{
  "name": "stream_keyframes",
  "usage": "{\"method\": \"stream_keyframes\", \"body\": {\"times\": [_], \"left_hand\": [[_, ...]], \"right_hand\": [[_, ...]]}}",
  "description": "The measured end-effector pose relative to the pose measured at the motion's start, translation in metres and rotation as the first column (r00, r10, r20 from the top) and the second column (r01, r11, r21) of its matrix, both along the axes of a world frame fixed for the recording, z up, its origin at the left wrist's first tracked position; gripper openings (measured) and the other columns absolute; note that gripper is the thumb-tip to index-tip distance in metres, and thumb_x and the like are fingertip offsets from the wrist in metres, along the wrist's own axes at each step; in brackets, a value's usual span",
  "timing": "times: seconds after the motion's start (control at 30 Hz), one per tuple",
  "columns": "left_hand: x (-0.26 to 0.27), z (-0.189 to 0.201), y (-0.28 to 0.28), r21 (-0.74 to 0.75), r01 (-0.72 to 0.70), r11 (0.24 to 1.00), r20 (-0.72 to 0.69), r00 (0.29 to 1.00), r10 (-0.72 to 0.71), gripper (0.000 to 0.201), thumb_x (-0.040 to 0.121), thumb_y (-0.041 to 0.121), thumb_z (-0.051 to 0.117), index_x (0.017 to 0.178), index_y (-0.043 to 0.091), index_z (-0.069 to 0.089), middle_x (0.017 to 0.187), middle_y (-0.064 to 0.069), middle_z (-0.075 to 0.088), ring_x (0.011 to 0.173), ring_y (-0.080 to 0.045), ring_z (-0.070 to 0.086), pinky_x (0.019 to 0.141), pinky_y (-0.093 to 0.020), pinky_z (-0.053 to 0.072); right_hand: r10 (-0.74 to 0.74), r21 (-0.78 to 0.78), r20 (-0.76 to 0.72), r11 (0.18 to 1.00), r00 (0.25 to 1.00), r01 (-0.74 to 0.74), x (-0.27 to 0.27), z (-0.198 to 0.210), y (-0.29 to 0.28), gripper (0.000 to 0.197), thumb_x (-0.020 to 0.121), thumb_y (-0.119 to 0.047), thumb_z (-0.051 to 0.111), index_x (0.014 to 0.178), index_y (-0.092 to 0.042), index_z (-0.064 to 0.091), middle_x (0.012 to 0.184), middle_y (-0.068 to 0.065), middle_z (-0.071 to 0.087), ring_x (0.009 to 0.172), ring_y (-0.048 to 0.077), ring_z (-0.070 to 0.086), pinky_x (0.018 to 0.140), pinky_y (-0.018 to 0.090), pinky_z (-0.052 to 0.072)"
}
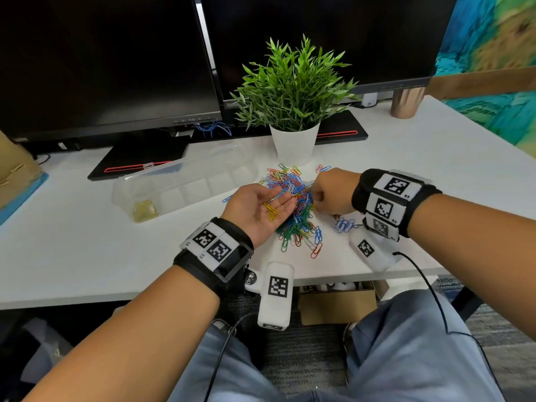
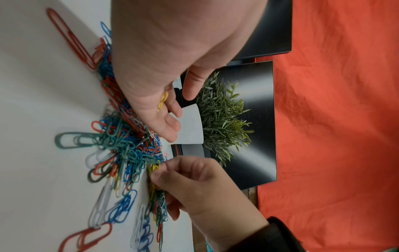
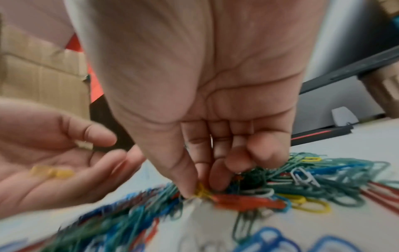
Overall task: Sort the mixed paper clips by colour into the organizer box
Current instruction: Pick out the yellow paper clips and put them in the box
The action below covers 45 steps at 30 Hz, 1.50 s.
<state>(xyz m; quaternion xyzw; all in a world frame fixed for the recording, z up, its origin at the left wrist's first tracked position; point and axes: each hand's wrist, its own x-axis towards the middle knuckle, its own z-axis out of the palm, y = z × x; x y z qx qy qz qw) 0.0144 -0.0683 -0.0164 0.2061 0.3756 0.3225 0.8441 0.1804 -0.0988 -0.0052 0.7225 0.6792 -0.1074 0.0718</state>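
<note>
A heap of mixed coloured paper clips (image 1: 295, 210) lies on the white desk (image 1: 87, 250). My left hand (image 1: 275, 200) rests palm up at the heap's left edge, fingers relaxed, with a few yellow clips (image 1: 271, 211) lying loose on the palm (image 3: 51, 172). My right hand (image 1: 314, 195) reaches down into the heap from the right. Its thumb and forefinger pinch a yellow clip (image 3: 201, 191) still lying among the others (image 2: 153, 168). The clear organizer box (image 1: 185, 184) stands open to the left of the heap, with yellow clips (image 1: 143, 210) in its nearest left compartment.
A potted plant (image 1: 294, 140) stands right behind the heap. Two monitors (image 1: 101, 62) and their black bases fill the back of the desk. A copper cup (image 1: 406, 103) is at the back right. A cardboard box (image 1: 14, 166) sits at the far left.
</note>
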Motion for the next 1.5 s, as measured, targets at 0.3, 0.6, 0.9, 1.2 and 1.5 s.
{"method": "stream_keyframes", "body": {"times": [0.3, 0.6, 0.9, 1.2, 1.5], "left_hand": [[0.004, -0.001, -0.001, 0.016, 0.037, 0.999, -0.027, 0.999, -0.037, 0.016, 0.093, 0.001, 0.044, 0.095, -0.005, 0.058, 0.100, -0.024, 0.063, 0.104, -0.036, 0.063, 0.081, -0.038, 0.054], [0.016, 0.001, -0.009, 0.078, 0.064, 0.995, -0.071, 0.996, -0.058, 0.004, 0.094, 0.001, 0.054, 0.092, 0.000, 0.058, 0.088, -0.018, 0.062, 0.081, -0.025, 0.063, 0.089, -0.039, 0.052], [0.014, -0.004, -0.001, 0.070, -0.031, 0.997, -0.075, 0.997, 0.036, 0.006, 0.094, 0.006, 0.057, 0.091, 0.001, 0.058, 0.080, -0.013, 0.063, 0.067, -0.017, 0.061, 0.058, -0.023, 0.056], [0.009, 0.000, -0.002, -0.030, -0.077, 0.997, -0.023, 0.997, 0.077, 0.019, 0.096, 0.004, 0.039, 0.079, 0.003, 0.048, 0.074, -0.017, 0.060, 0.064, -0.025, 0.058, 0.054, -0.025, 0.054], [0.009, 0.001, -0.002, 0.043, -0.111, 0.993, -0.004, 0.994, 0.111, 0.013, 0.096, 0.014, 0.054, 0.100, 0.002, 0.055, 0.084, -0.013, 0.059, 0.069, -0.021, 0.058, 0.057, -0.025, 0.054]], "right_hand": [[-0.129, 0.064, -0.566, 0.978, 0.814, 0.200, 0.020, 0.025, -0.006, 0.011, 0.089, -0.019, 0.066, 0.087, -0.010, 0.072, 0.066, 0.004, 0.066, 0.044, 0.006, 0.057, 0.046, 0.015, 0.047], [-0.103, 0.025, -0.711, 0.985, 0.696, 0.171, 0.007, 0.018, 0.000, 0.021, 0.091, -0.015, 0.064, 0.087, 0.005, 0.069, 0.061, 0.008, 0.063, 0.056, 0.021, 0.057, 0.054, 0.025, 0.054], [-0.059, 0.038, -0.759, 0.990, 0.648, 0.135, -0.001, 0.020, -0.003, 0.011, 0.087, -0.011, 0.069, 0.086, -0.001, 0.072, 0.068, 0.015, 0.064, 0.052, 0.017, 0.056, 0.053, 0.022, 0.050], [-0.025, 0.183, -0.722, 0.957, 0.691, 0.225, -0.016, 0.030, 0.002, 0.006, 0.081, -0.006, 0.073, 0.087, -0.005, 0.074, 0.057, 0.006, 0.064, 0.044, 0.010, 0.057, 0.049, 0.020, 0.050], [-0.020, 0.293, -0.576, 0.928, 0.817, 0.230, -0.036, 0.033, 0.006, 0.005, 0.079, -0.010, 0.074, 0.076, -0.014, 0.074, 0.060, 0.001, 0.066, 0.048, 0.016, 0.061, 0.051, 0.021, 0.049]]}}
